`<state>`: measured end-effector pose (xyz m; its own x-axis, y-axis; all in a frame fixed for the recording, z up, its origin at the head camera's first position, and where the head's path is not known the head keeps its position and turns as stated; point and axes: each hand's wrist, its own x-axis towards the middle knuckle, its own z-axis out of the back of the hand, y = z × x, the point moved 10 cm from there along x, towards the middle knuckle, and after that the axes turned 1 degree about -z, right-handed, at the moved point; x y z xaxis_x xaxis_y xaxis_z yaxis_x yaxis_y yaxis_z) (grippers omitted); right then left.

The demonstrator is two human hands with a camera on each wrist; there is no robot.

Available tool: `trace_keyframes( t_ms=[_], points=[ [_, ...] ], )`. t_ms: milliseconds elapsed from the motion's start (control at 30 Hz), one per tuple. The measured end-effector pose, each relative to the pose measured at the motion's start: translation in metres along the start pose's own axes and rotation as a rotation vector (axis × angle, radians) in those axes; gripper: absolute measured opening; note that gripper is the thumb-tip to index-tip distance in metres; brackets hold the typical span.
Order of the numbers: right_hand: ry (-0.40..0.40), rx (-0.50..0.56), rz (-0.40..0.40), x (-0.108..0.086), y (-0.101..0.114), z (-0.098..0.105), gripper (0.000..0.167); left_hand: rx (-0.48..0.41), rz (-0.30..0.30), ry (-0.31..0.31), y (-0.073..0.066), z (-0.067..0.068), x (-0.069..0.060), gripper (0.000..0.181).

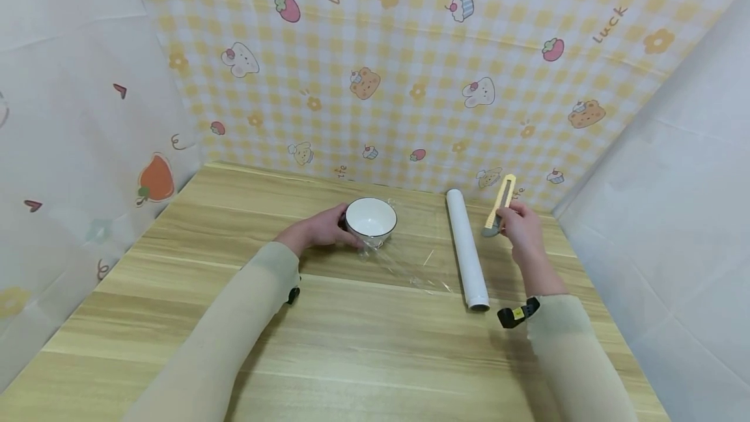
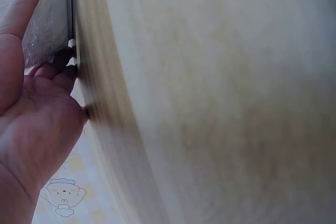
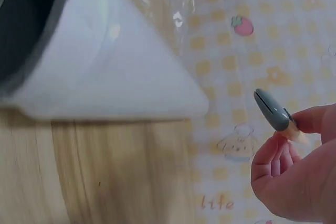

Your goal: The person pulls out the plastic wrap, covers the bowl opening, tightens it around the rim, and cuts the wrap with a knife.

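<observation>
On the table stands a white bowl (image 1: pixel 370 219) with a dark rim. My left hand (image 1: pixel 325 226) grips its left side, thumb in front and fingers behind; in the left wrist view the left hand (image 2: pixel 39 111) lies low beside the bowl's film-covered wall. Clear cling film (image 1: pixel 404 271) clings around the bowl and spreads toward a white roll of cling film (image 1: pixel 467 249). Right of that roll, my right hand (image 1: pixel 523 230) pinches a yellow utility knife (image 1: pixel 502 197) with a grey end, held above the table. Its grey end shows in the right wrist view. Whether the blade is out, I cannot tell.
The wooden table (image 1: pixel 328 344) meets a yellow checked cloth wall (image 1: pixel 404 116) at the back. Pale cloth walls stand at the left (image 1: pixel 76 148) and right (image 1: pixel 662 187). Each wrist wears a black strapped device (image 1: pixel 518 313).
</observation>
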<state>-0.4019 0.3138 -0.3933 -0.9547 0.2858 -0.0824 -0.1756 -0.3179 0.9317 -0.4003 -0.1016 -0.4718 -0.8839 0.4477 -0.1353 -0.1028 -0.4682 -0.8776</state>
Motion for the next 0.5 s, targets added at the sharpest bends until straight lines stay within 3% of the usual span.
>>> trace_keyframes(
  t_ms=[367,500],
  points=[
    [-0.017,-0.052,-0.071,0.023,-0.045,0.020,0.044,0.004,-0.011,0.008,-0.001,-0.002,0.001,0.108],
    [-0.016,-0.134,-0.111,0.025,-0.058,0.027,0.044,0.004,-0.015,0.009,-0.002,-0.001,0.001,0.107]
  ],
)
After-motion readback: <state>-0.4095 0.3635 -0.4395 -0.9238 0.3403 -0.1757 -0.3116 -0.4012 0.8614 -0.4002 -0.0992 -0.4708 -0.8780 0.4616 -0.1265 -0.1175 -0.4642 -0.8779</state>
